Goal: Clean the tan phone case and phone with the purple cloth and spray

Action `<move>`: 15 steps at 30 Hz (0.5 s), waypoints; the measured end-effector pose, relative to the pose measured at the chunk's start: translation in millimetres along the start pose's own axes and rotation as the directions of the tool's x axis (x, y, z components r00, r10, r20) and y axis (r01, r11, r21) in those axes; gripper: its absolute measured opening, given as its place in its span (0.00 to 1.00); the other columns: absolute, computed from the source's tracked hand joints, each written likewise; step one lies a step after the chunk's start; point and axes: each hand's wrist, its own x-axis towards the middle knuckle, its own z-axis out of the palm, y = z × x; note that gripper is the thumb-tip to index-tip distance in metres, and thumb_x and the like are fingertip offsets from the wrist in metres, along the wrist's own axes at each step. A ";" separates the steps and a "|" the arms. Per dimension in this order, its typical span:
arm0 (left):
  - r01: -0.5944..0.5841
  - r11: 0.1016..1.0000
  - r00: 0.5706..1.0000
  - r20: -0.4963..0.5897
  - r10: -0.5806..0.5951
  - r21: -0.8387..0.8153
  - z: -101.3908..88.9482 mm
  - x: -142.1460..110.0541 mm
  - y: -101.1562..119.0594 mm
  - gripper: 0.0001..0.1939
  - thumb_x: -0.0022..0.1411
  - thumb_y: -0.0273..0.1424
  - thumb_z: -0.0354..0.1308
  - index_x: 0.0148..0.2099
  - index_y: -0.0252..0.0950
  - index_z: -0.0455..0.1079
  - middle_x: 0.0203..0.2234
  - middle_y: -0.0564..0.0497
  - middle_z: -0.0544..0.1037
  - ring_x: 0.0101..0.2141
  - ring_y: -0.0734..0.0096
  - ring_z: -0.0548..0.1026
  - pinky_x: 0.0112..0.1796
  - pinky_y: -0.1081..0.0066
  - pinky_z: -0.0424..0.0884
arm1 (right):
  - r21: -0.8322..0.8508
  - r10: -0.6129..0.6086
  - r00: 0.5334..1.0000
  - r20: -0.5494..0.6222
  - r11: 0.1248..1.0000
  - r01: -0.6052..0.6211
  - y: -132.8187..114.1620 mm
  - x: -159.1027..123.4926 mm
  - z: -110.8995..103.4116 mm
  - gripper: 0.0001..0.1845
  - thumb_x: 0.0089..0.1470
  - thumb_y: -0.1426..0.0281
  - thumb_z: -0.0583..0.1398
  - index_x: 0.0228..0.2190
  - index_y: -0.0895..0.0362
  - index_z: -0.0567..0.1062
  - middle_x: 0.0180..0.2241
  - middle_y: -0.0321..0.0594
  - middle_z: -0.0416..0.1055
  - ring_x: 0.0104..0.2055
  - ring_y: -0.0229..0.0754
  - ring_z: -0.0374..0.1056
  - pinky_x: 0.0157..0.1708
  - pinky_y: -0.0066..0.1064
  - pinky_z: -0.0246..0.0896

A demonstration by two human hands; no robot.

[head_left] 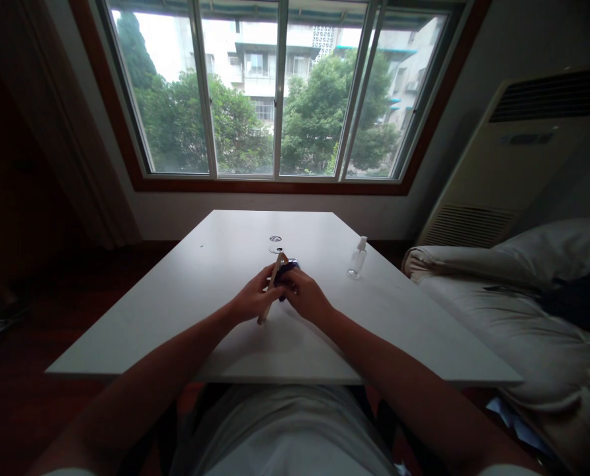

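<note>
In my left hand (pixel 255 296) I hold a flat, tan, board-like piece (pixel 262 318) on edge, tilted, its far end pointing towards the window. My right hand (pixel 302 294) has its fingers closed on a dark, crumpled thing (pixel 286 270) that looks like cloth, pressed against or right beside the tan piece. A small shiny edge shows just behind the dark thing; I cannot make out what it is. Both hands are above the middle of the white table (pixel 176 330). Beyond them lie two small, flat, round items, a darker ring (pixel 275 238) and a pale disc (pixel 274 250).
To the right of my hands a clear spray bottle (pixel 356 261) stands upright on the table. A pale sofa (pixel 473 297) is close to the table's right side. The window (pixel 275 99) and a floor-standing air conditioner (pixel 518 145) are at the back.
</note>
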 end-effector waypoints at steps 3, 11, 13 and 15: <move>-0.099 0.995 0.995 -0.010 0.099 0.012 -0.3 1.3 -0.1 0.32 0.64 0.37 0.61 0.68 0.38 0.60 0.58 0.40 0.69 0.56 0.53 0.68 0.55 0.58 0.66 | -0.019 -0.041 0.998 -0.048 0.999 0.041 -4.8 1.4 -2.9 0.08 0.57 0.76 0.59 0.39 0.55 0.75 0.43 0.42 0.71 0.41 0.43 0.68 0.40 0.34 0.66; -0.116 0.974 0.986 -0.095 0.137 0.194 -3.0 -3.0 6.6 0.32 0.66 0.39 0.59 0.69 0.39 0.58 0.60 0.41 0.68 0.54 0.54 0.70 0.53 0.59 0.68 | 0.083 0.067 0.977 -0.201 0.995 -0.051 -12.7 -0.1 -4.2 0.09 0.59 0.68 0.61 0.42 0.54 0.70 0.40 0.40 0.71 0.38 0.42 0.69 0.38 0.34 0.67; -0.139 0.976 0.985 -0.074 0.154 0.169 -0.9 -4.0 9.8 0.32 0.66 0.39 0.59 0.69 0.39 0.58 0.59 0.41 0.69 0.53 0.56 0.71 0.52 0.61 0.69 | 0.134 0.132 0.965 -0.226 0.986 -0.104 -12.5 -0.9 -2.1 0.14 0.59 0.65 0.62 0.45 0.54 0.68 0.41 0.40 0.72 0.37 0.42 0.70 0.38 0.35 0.67; -0.167 0.972 0.982 -0.060 0.179 0.167 1.3 -4.5 11.5 0.32 0.66 0.38 0.60 0.68 0.37 0.58 0.58 0.41 0.69 0.53 0.56 0.72 0.51 0.62 0.70 | 0.154 0.169 0.957 -0.234 0.979 -0.135 -11.9 -1.1 -0.6 0.18 0.59 0.62 0.63 0.48 0.54 0.68 0.43 0.42 0.73 0.39 0.43 0.70 0.39 0.36 0.68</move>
